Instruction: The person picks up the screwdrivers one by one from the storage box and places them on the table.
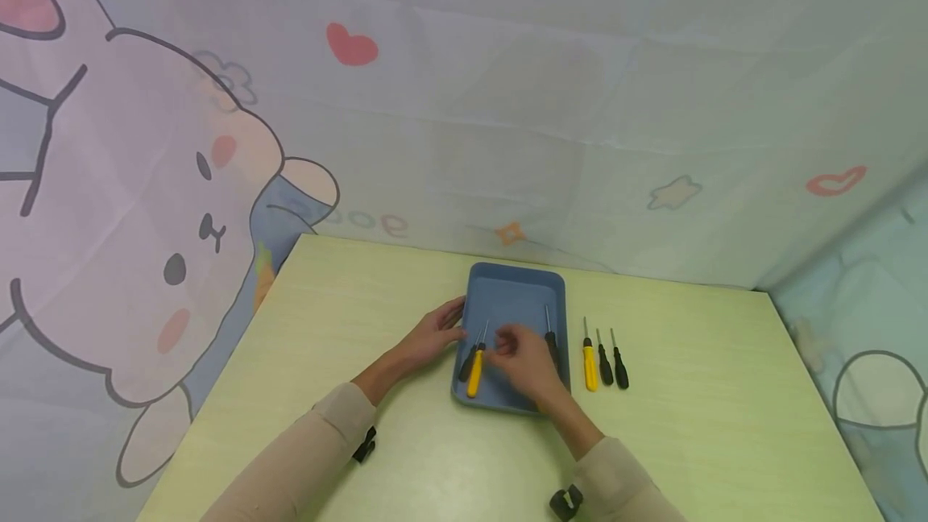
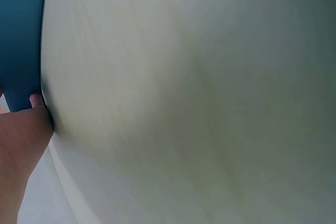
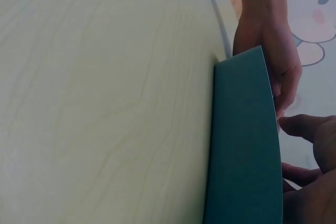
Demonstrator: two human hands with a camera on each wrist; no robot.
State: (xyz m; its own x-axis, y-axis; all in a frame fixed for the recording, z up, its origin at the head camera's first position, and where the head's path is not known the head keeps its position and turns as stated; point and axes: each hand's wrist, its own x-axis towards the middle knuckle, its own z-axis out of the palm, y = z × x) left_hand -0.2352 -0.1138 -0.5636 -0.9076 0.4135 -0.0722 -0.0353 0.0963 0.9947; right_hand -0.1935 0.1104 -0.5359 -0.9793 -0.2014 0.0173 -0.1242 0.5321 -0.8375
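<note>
My left hand (image 1: 435, 333) grips the left wall of a blue-grey tray (image 1: 515, 274), its thumb over the rim and its fingers along the outside. My right hand (image 1: 528, 361) is over the middle of the tray, fingers loosely bent, with no tool visible in it. Just left of its fingertips lies a yellow-handled screwdriver (image 1: 475, 374), beside a black-handled screwdriver (image 1: 467, 364). Another black screwdriver (image 1: 550, 338) lies along the tray's right side, partly hidden by the right hand. In the right wrist view the thumb and fingers (image 3: 302, 174) stand apart above the tray wall (image 3: 244, 145).
Right of the tray, a yellow screwdriver (image 1: 590, 367) and two black ones, the nearer (image 1: 605, 370) and the farther (image 1: 620, 370), lie side by side on the pale table (image 1: 696, 425). A printed cloth (image 1: 507, 143) hangs behind the table's back edge.
</note>
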